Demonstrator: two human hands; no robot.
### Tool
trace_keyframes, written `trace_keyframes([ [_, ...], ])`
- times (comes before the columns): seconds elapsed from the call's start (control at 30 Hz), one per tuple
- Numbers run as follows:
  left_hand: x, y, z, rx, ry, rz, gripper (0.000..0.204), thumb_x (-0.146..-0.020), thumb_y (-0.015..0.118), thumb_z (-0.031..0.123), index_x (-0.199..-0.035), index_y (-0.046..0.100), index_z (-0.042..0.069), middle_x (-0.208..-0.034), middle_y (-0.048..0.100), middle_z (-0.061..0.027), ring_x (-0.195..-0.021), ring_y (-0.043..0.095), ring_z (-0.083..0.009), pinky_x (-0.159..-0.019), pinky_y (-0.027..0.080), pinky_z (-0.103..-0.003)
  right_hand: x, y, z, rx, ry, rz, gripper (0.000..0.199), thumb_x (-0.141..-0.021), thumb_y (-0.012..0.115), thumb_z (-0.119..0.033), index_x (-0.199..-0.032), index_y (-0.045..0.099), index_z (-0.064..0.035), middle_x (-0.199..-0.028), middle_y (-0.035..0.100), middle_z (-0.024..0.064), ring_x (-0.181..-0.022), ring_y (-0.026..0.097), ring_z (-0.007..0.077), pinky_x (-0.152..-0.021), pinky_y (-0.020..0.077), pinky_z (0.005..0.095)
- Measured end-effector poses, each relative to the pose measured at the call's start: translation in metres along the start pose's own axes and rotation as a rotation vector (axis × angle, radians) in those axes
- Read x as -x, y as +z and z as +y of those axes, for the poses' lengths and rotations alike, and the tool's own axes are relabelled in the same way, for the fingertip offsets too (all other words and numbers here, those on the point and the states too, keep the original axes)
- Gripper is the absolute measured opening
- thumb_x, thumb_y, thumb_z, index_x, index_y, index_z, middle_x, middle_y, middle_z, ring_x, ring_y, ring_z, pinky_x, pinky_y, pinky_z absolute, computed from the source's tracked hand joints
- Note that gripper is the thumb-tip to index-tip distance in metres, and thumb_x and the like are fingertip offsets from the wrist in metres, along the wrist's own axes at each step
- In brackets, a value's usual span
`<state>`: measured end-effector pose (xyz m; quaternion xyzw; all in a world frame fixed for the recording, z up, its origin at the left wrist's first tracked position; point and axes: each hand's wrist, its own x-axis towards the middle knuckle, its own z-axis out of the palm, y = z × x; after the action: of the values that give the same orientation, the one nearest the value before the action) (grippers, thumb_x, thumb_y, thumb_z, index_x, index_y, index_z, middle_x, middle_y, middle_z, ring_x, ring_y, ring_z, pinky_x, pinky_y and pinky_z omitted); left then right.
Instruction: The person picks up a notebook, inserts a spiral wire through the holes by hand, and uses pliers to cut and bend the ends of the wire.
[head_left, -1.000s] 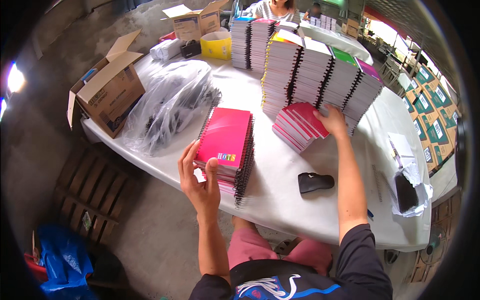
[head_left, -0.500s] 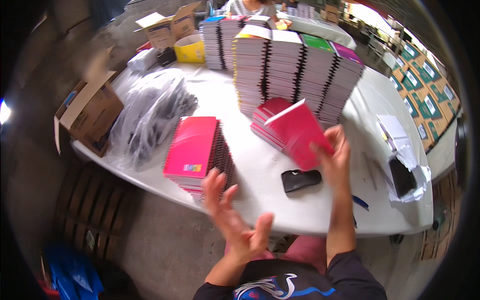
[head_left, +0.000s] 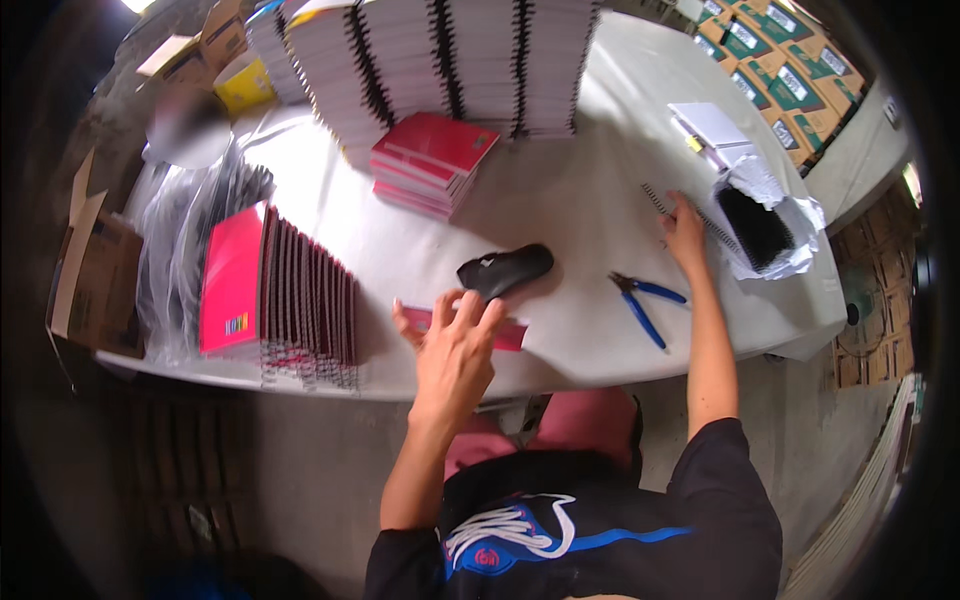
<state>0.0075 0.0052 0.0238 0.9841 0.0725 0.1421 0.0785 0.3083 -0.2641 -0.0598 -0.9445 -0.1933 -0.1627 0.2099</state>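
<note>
White worktable in a warehouse-type space, w/ printed cartons stacked on the floor at upper right and an open cardboard box at far left. Left hand hovered over the near table edge, fingers spread open & gripping nothing; beneath them lay 1 flat pink notebook, partly hidden by the hand, contact w/ it not clear. Black object (kind not clear) lay just beyond those fingertips. Right hand reached far to the right, palm down, fingers flat on a loose wire spiral beside a torn white wrapper w/ a dark item inside; whether it pinched the spiral couldn't be told. Blue-handled pliers lay between the 2 arms, untouched.

Progress, as judged: a fanned pile of pink spiral notebooks stood at left, next to clear plastic bags, approx. a finished batch. A short stack of red notebooks sat mid-table, in front of tall columns of spiral-bound books at the back, so plenty of stock seemed left to handle. The single notebook at the near edge looked like the item in work, w/ neither hand holding it
</note>
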Motion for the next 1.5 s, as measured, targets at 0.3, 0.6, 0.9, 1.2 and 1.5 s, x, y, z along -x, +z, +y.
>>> trace_keyframes([
  [0.3, 0.011, 0.035, 0.003, 0.023, -0.077, 0.454, 0.040, -0.062, 0.077, 0.048, -0.073, 0.058, 0.015, -0.085, 0.055, 0.0006, -0.091, 0.052, -0.0220, -0.092, 0.022, -0.062, 0.076, -0.079, -0.181, -0.592, -0.293, -0.544, 0.034, -0.083, 0.059, -0.002, -0.115, 0.063, -0.0122, -0.096, 0.056, 0.0132, -0.082, 0.059, 0.0296, -0.077, 0.0466, 0.0363],
  [0.6, 0.003, 0.049, 0.004, 0.020, -0.172, 0.556, 0.043, -0.054, 0.075, 0.053, -0.072, 0.058, 0.018, -0.087, 0.054, 0.0029, -0.087, 0.054, -0.0162, -0.097, 0.016, -0.059, 0.099, -0.076, -0.197, -0.836, -0.293, -0.369, 0.019, -0.077, 0.068, 0.000, -0.094, 0.069, -0.0072, -0.088, 0.062, 0.0077, -0.081, 0.060, 0.0213, -0.073, 0.0481, 0.0308],
  [0.9, 0.008, 0.047, 0.002, 0.047, -0.154, 0.549, 0.042, -0.055, 0.076, 0.052, -0.076, 0.060, 0.019, -0.085, 0.053, 0.0014, -0.086, 0.053, -0.0177, -0.095, 0.017, -0.059, 0.092, -0.067, -0.198, -0.870, -0.362, -0.725, 0.015, -0.088, 0.058, -0.006, -0.100, 0.066, -0.0051, -0.068, 0.058, 0.0085, -0.061, 0.055, 0.0157, -0.057, 0.0427, 0.0303],
  [1.2, 0.013, 0.037, -0.003, 0.087, -0.219, 0.501, 0.061, -0.050, 0.073, 0.067, -0.085, 0.060, 0.019, -0.095, 0.052, 0.0014, -0.095, 0.050, -0.0181, -0.091, 0.022, -0.055, 0.094, -0.085, -0.211, -0.776, -0.344, -0.653, 0.036, -0.083, 0.067, -0.013, -0.117, 0.056, -0.0077, -0.079, 0.058, 0.0081, -0.066, 0.055, 0.0127, -0.061, 0.0468, 0.0276],
  [1.5, 0.023, 0.044, -0.011, 0.084, -0.169, 0.473, 0.055, -0.056, 0.073, 0.059, -0.086, 0.060, 0.016, -0.096, 0.051, -0.0006, -0.097, 0.047, -0.0206, -0.088, 0.027, -0.048, 0.059, -0.066, -0.207, -0.878, -0.261, -0.814, 0.032, -0.084, 0.055, -0.004, -0.115, 0.059, -0.0068, -0.094, 0.063, 0.0111, -0.091, 0.061, 0.0204, -0.084, 0.0476, 0.0302],
])
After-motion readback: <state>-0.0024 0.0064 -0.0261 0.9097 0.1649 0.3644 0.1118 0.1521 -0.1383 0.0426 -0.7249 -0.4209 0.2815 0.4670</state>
